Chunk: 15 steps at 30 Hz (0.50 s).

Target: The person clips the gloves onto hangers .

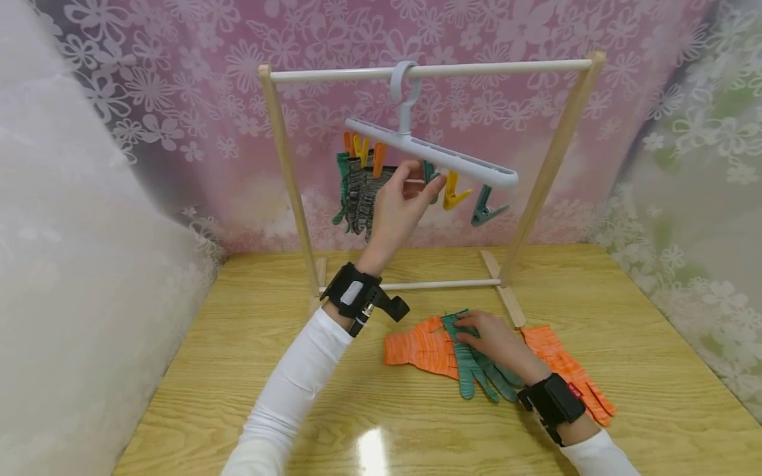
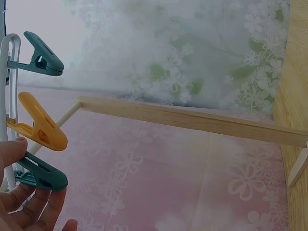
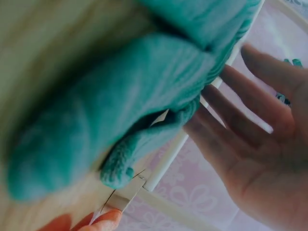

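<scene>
My left hand (image 1: 400,203) is raised under the grey-white hanger (image 1: 452,158) and pinches a dark green clothespin (image 2: 44,174) between thumb and fingers. Beyond that clip hang a yellow clothespin (image 2: 41,125) and another dark green clothespin (image 2: 44,57), both without a glove. Low over the table, my right hand (image 1: 489,336) reaches to the cuff end of a green glove (image 1: 470,370). In the right wrist view its fingers are nearly straight, their tips right at the green fabric (image 3: 159,77). The green gloves partly cover an orange glove (image 1: 419,350).
A wooden rack (image 1: 550,158) with a white top bar (image 1: 506,68) carries the hanger. On the hanger's left, orange and yellow clothespins (image 1: 378,158) hold grey gloves (image 1: 359,195) and a green glove (image 1: 342,185). A second orange glove (image 1: 568,370) lies by my right forearm.
</scene>
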Tool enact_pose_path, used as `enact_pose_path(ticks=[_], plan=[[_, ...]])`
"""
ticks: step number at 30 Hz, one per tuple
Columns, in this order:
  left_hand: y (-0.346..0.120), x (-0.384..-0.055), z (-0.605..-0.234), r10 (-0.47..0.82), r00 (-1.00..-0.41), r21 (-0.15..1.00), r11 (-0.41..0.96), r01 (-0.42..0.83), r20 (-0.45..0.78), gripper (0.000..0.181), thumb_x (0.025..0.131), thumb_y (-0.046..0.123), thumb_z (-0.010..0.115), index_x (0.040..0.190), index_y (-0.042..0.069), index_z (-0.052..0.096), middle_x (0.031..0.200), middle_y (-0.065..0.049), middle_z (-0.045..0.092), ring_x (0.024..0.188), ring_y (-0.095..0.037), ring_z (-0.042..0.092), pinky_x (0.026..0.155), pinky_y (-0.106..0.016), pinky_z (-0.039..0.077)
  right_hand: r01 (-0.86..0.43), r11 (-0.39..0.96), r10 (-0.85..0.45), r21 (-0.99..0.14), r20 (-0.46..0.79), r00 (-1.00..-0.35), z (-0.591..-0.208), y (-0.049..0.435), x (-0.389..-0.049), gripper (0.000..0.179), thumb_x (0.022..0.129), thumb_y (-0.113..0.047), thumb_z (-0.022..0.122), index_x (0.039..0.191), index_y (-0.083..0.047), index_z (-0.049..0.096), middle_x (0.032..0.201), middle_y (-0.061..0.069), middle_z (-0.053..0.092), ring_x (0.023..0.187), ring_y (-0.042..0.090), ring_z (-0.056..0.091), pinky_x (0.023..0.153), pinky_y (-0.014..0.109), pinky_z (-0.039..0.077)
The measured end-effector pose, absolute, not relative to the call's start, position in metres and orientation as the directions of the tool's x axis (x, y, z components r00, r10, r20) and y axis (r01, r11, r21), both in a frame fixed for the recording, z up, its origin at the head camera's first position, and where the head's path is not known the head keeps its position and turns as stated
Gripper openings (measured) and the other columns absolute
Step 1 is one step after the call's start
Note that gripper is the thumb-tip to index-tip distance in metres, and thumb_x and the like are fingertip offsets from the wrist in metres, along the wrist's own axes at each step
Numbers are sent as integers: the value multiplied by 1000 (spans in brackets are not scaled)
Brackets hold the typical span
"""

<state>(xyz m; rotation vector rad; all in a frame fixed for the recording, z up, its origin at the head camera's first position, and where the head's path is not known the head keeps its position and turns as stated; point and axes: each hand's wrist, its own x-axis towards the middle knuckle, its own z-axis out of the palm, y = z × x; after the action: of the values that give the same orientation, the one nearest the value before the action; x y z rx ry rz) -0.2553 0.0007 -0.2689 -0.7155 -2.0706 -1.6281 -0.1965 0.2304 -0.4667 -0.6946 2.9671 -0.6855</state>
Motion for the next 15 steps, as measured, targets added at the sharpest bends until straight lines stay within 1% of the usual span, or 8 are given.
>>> enact_pose_path(ticks=[3,5,7,9,11,13,15], plan=[[-1,-256,-269,145,-777,754,187,630,613,33,100,27,67,125,7,60,116,-9,68,106,-18,65,93,-24,50,-397,811,-348,-429,192,-918,-464,229,-203,26,96,-15,70,120,-4,71,121,19,65,99,35,66,79,44,56],[-2,-257,-269,146,-771,747,190,637,620,33,100,27,67,126,7,61,117,-10,68,107,-18,65,94,-24,50,-386,823,-302,-416,253,-919,-460,230,-207,26,95,-14,72,119,-4,71,115,19,66,93,34,66,76,45,56],[-3,-258,-269,147,-767,742,193,642,625,33,100,26,68,126,6,61,118,-10,68,108,-18,64,96,-23,49,-364,834,-274,-415,262,-926,-456,230,-210,29,94,-14,73,120,-3,70,114,21,66,88,34,66,71,45,55],[-4,-258,-269,148,-765,739,198,644,627,33,100,25,68,126,6,61,119,-11,68,109,-18,64,97,-23,48,-337,851,-265,-403,225,-938,-453,231,-214,33,94,-16,73,122,0,68,114,23,66,84,32,66,69,43,55],[-5,-258,-269,151,-766,739,199,643,625,33,100,24,68,126,6,61,119,-11,67,109,-19,64,98,-23,48,-303,866,-264,-397,151,-953,-451,232,-217,36,94,-18,73,124,2,67,114,25,66,78,28,65,66,39,54],[-5,-258,-270,156,-767,740,204,641,622,33,100,25,68,126,6,61,119,-11,68,110,-18,64,98,-24,48,-273,879,-265,-392,74,-961,-449,231,-221,40,95,-21,73,124,3,66,111,24,68,74,25,65,63,36,53],[-6,-259,-270,160,-768,739,209,641,621,33,99,26,68,125,6,61,118,-11,68,110,-18,63,98,-24,48,-254,886,-274,-388,3,-962,-448,230,-224,43,94,-24,74,125,5,64,106,21,69,77,24,65,65,36,54]])
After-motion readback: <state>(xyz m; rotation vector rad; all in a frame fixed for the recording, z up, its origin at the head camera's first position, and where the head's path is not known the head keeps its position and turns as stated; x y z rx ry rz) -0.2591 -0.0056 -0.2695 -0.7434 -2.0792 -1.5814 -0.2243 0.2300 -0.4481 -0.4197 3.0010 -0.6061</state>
